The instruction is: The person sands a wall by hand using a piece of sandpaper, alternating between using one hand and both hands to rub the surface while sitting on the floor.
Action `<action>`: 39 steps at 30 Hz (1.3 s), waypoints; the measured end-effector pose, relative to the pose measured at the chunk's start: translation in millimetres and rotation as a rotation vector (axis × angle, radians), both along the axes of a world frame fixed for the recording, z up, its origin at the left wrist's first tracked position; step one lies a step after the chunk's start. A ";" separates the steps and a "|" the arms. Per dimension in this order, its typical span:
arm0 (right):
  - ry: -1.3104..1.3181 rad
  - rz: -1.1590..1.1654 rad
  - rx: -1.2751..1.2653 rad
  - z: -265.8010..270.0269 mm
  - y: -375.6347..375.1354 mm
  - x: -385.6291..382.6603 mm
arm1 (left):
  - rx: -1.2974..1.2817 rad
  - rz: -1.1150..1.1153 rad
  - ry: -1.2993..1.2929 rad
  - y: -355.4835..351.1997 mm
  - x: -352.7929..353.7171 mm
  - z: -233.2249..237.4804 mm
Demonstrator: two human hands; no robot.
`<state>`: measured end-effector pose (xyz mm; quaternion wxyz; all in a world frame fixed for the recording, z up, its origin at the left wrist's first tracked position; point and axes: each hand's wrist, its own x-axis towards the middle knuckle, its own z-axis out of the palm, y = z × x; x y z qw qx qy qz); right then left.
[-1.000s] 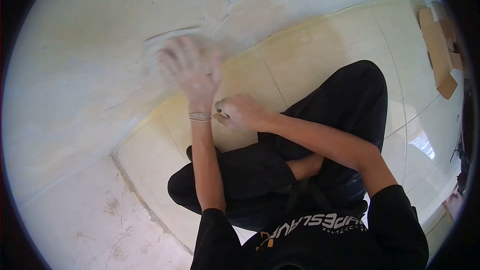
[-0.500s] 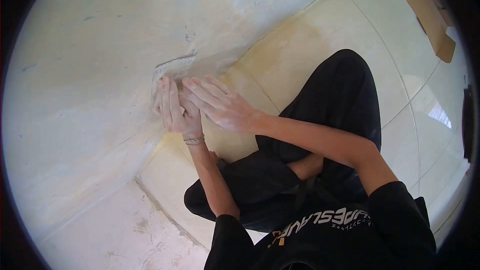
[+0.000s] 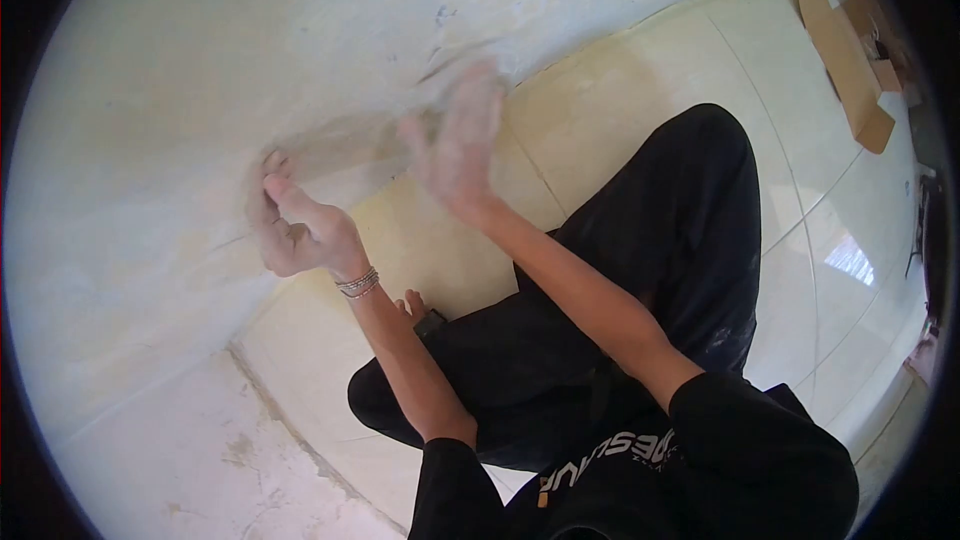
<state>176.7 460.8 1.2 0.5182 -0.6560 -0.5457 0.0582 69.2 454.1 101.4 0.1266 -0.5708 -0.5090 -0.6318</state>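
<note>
My right hand (image 3: 462,140) is smeared by motion at the foot of the pale wall (image 3: 220,60). Its fingers point up the wall, over a blurred, greyish sheet of sandpaper (image 3: 455,62) whose upper edge shows past them; most of the sheet is hidden. To the left, apart from it, my left hand (image 3: 305,230) is close to the wall with loosely bent fingers and the thumb held away from them. Nothing shows in it. Whitish dust coats both hands, and bracelets circle the left wrist.
Cream floor tiles (image 3: 590,90) meet the wall along a slanting edge. My crossed legs in black trousers (image 3: 670,210) take up the middle. An open cardboard box (image 3: 850,70) lies at the upper right. A rough, stained floor patch (image 3: 210,460) is at the lower left.
Both hands were close together over the sandpaper. My right hand has moved up and right along with the sheet, while my left hand has come away to the left.
</note>
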 end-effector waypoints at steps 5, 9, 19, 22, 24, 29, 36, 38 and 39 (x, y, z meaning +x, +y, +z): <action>0.629 -0.211 0.056 1.5 61.4 78.9 | -0.107 0.421 0.286 -6.0 -5.1 12.0; 0.392 -0.188 0.074 8.3 58.3 69.2 | -0.355 0.310 0.233 7.8 5.0 11.6; 0.442 -0.114 0.129 15.1 56.7 76.5 | -0.485 0.325 0.320 4.4 -2.5 3.2; 0.322 0.019 0.106 2.5 29.9 41.1 | -0.494 0.315 0.274 5.3 -0.1 3.3; 0.273 0.136 0.077 1.9 5.7 11.5 | -0.505 0.319 0.271 4.5 -1.7 3.5; 0.322 0.051 0.123 14.5 29.7 49.8 | -0.510 0.332 0.305 5.0 -3.4 1.5; 0.346 0.022 0.114 10.3 26.4 29.8 | -0.524 0.304 0.223 5.5 2.3 -4.4; 0.310 0.175 0.005 11.5 -3.9 7.8 | -0.531 0.313 0.228 5.3 3.1 -4.5; 0.329 0.137 0.043 11.2 1.1 12.2 | -0.533 0.316 0.227 5.3 4.0 -4.2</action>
